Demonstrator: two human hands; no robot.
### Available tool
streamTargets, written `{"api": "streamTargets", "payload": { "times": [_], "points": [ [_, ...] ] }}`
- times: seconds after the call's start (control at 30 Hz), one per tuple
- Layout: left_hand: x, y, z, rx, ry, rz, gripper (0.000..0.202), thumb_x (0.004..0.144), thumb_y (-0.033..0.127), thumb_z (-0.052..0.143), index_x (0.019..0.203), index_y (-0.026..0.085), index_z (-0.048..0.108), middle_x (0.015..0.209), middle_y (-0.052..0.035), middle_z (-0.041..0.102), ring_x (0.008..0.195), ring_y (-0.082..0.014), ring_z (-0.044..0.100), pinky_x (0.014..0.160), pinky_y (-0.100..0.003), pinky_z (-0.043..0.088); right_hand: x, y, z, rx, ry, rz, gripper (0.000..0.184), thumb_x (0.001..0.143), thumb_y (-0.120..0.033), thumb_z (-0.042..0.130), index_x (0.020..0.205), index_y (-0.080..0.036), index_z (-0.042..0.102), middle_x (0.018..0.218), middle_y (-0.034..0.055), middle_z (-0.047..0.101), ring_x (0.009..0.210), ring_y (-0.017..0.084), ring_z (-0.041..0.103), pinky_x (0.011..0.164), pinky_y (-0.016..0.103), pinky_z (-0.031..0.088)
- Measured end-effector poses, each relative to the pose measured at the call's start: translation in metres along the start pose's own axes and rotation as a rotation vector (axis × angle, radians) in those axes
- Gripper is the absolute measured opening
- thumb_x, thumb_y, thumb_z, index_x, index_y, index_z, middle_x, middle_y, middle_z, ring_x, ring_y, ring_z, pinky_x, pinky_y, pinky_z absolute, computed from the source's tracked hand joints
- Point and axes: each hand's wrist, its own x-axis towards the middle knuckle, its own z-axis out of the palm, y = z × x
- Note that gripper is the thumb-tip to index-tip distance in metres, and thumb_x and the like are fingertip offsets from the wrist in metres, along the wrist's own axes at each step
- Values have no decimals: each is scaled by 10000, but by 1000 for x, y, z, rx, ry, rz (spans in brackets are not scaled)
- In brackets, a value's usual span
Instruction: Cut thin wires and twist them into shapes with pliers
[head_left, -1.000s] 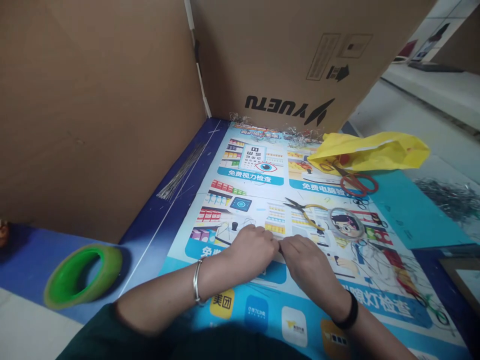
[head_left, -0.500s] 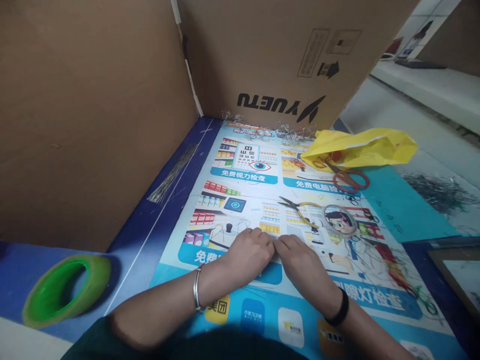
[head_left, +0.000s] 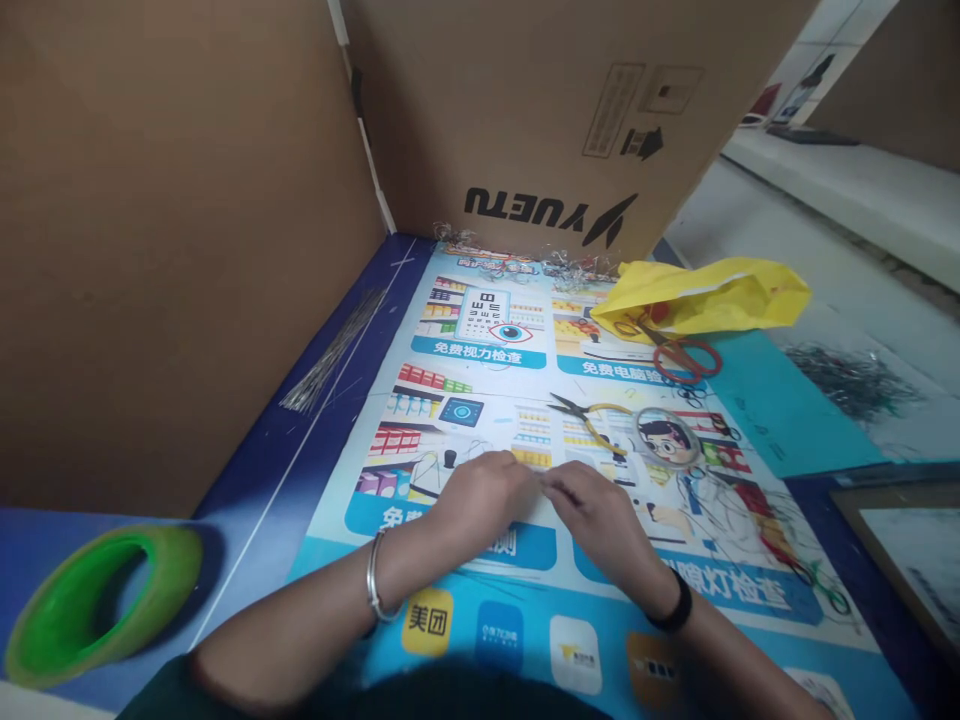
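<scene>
My left hand (head_left: 491, 500) and my right hand (head_left: 596, 515) meet over the middle of the printed poster (head_left: 517, 395), fingers curled in and fingertips close together. Both are closed in a pinch; whatever lies between them is too small or hidden to make out. Just beyond the right hand are pliers (head_left: 592, 418) with yellow handles, jaws pointing left. Beside them sits a small round clear container (head_left: 666, 438) over the poster. Thin wires (head_left: 724, 500) lie loosely to the right of my right hand, and a few straight wires (head_left: 502, 578) lie below my wrists.
Cardboard walls (head_left: 225, 200) stand at the left and back. A green-cored tape roll (head_left: 169, 600) is at front left, near a wire bundle (head_left: 330, 355). Scissors (head_left: 686, 360) with red handles stick out of a yellow bag (head_left: 750, 295). Wire clippings (head_left: 855, 385) and a framed panel (head_left: 900, 560) are at right.
My hands stay together at nearly the same place; the right hand has turned slightly and its fingers have shifted. The whole view has moved a little, so things appear farther left.
</scene>
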Motion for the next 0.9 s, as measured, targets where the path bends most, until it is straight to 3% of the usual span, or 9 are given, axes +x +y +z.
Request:
{"api": "streamTargets", "payload": {
  "times": [0.1,0.17,0.27,0.33,0.73,0.83,0.9],
  "points": [
    [5,-6,0,-434,62,-196,139,785,137,508,779,186,638,749,-9,635,725,-142,569,676,-264,450,4,2,-1,540,-77,255,142,796,-332,575,811,-192,593,721,1,601,639,147,593,600,285,493],
    [7,-8,3,-724,54,-324,86,753,166,546,752,176,632,668,7,612,628,-120,549,611,-249,442,5,3,2,807,-70,340,212,745,-375,639,812,-181,587,697,-12,595,606,131,591,599,283,499],
    [8,-9,11,-1071,27,-418,84,735,224,588,766,152,617,619,15,582,543,-94,517,549,-232,421,4,2,8,968,-6,371,252,707,-391,684,784,-172,586,662,-20,589,598,118,577,615,282,491],
    [8,-8,15,-1178,33,-439,123,725,252,614,780,142,609,628,12,578,533,-84,511,546,-228,414,3,0,11,1020,13,377,249,704,-386,693,773,-172,585,644,-25,582,591,114,568,616,281,482],
    [8,-3,16,-1222,35,-424,180,715,302,628,734,141,550,612,6,569,536,-92,514,542,-230,412,2,-2,16,1062,50,352,227,732,-371,678,764,-169,580,639,-16,579,605,114,545,620,272,454],
    [10,-5,10,-1091,13,-408,105,737,248,579,760,146,563,605,8,573,536,-97,521,535,-226,414,2,-1,15,1031,27,355,230,728,-378,678,780,-175,583,658,-20,583,608,113,552,625,272,462],
    [11,-11,-6,-854,-35,-334,88,742,202,546,800,156,595,652,-4,613,589,-116,546,568,-237,428,1,-1,14,983,-7,353,229,742,-389,660,789,-178,585,667,-20,582,619,116,560,633,275,469]
  ]
}}
